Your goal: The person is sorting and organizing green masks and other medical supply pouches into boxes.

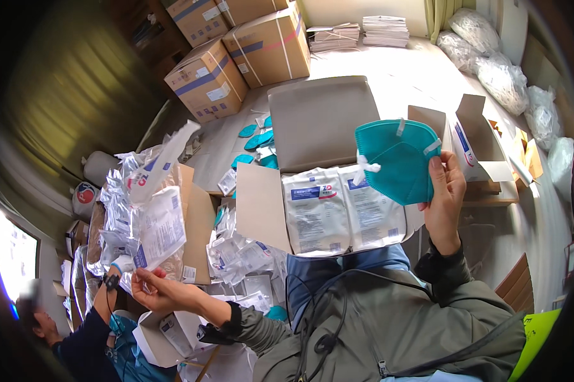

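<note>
One teal mask (398,159) is over the right side of the open box (261,205), its edge pinched in the right hand (446,197); a slack pinch could drop it; the left hand (163,291) half-curls, any hold unclear

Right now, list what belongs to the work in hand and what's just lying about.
In the work: teal face mask in the right hand; white packets; open cardboard box around them.

Apparently lying about: strapped brown cartons; stacked flat sheets; stuffed plastic bags.
</note>
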Tool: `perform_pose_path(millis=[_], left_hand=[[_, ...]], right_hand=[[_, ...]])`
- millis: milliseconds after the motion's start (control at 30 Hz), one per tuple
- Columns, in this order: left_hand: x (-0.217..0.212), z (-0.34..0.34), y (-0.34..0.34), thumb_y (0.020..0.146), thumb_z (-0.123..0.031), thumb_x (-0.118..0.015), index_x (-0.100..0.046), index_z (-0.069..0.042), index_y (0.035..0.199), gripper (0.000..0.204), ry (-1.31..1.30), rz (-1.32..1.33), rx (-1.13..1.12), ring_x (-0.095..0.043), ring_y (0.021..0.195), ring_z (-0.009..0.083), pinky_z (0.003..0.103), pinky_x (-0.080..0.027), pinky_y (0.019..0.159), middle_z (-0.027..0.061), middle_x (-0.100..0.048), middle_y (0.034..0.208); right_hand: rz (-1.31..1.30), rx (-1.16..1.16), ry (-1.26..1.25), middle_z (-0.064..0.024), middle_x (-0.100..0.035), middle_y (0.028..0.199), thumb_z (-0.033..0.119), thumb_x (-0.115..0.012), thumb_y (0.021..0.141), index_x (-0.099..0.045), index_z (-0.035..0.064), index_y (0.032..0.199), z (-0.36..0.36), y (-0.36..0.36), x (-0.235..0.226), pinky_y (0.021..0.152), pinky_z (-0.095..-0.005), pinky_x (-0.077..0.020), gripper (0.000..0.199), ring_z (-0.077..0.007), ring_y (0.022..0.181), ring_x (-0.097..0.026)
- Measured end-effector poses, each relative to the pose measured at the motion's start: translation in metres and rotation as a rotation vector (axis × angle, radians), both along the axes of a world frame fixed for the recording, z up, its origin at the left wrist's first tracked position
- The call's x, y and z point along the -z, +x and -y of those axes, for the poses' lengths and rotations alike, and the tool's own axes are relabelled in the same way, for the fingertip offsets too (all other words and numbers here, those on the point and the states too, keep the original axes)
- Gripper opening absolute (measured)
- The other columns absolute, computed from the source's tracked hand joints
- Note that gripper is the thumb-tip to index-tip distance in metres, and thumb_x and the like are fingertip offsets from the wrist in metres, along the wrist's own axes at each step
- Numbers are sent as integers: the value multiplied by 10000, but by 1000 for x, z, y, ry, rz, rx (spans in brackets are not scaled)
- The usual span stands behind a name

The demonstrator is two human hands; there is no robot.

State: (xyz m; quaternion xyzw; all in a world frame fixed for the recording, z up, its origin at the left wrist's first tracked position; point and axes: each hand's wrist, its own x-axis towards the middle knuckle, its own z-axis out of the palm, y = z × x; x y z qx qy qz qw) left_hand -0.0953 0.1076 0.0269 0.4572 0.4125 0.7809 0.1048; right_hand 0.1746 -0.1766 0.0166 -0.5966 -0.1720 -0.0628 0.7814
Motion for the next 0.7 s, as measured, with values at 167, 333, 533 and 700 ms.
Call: perform_pose_path(millis=[167, 333, 533, 700], left_hand=[[17, -5, 27, 881, -204, -578, -447, 48, 1237, 455, -197, -342, -58, -564, 1004, 270, 359, -454, 828, 188, -542, 1152], [-2, 83, 96, 888, -178, -573, -519, 17, 1185, 360, -29, -397, 746, -540, 1060, 244, 344, -395, 936, 146, -604, 1079], [3, 122, 133, 848, -224, -652, -548, -12, 1153, 386, -348, -314, 1355, -567, 943, 146, 259, -439, 823, 96, -611, 1008], [19, 111, 134, 865, -98, -606, -547, -4, 1129, 287, -507, 12, 1625, -568, 900, 103, 219, -437, 814, 60, -615, 976]], right_hand=[[-3, -115, -47, 11, -529, 655, 286, -483, 942, -496, 36, 963, -4, -3, 4, 317, -150, -328, 251, -12, 431, -463], [20, -290, -180, 0, -536, 715, 250, -472, 948, -496, 19, 976, -7, -11, 0, 339, -159, -344, 234, -17, 472, -473], [158, -370, -166, 7, -513, 661, 246, -474, 949, -501, 12, 968, -14, -17, 6, 408, -168, -373, 236, -28, 499, -479], [304, -409, -319, -52, -570, 785, 263, -522, 924, -529, -6, 1006, -11, -7, 12, 639, -224, -429, 281, -99, 706, -546]])
